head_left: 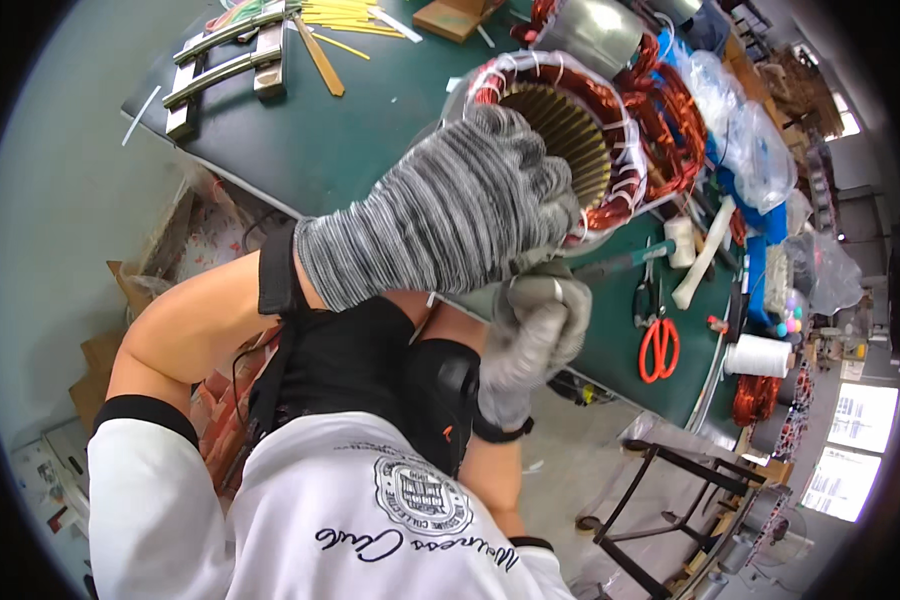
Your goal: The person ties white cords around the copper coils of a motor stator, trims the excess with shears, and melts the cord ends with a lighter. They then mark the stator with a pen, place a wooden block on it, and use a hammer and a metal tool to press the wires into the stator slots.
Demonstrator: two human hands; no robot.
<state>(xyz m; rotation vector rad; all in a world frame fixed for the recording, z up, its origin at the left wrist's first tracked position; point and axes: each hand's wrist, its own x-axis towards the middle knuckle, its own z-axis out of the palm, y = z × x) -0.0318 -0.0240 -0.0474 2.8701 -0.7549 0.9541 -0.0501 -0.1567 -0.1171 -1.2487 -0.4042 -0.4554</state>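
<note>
A motor stator (622, 120) with copper windings, white lacing and a slotted core lies on the green table. My left hand (450, 205), in a grey striped knit glove, is closed at its near rim with fingers curled over the winding. What the fingertips touch inside is hidden. Just below, my right hand (538, 325) wears a paler grey glove and forms a fist. From that fist a mallet (625, 260) with a green handle and a white head points right, apart from the stator. Scissors (658, 345) with orange-red handles lie beyond the mallet.
Copper coils (675, 120) and a metal cylinder (595, 35) crowd the stator's far side. A white bar-shaped tool (705, 255) and a thread spool (760, 355) lie right. A metal-and-wood rack (225, 65) and yellow strips (345, 15) are far left. A black frame cart (660, 510) stands lower right.
</note>
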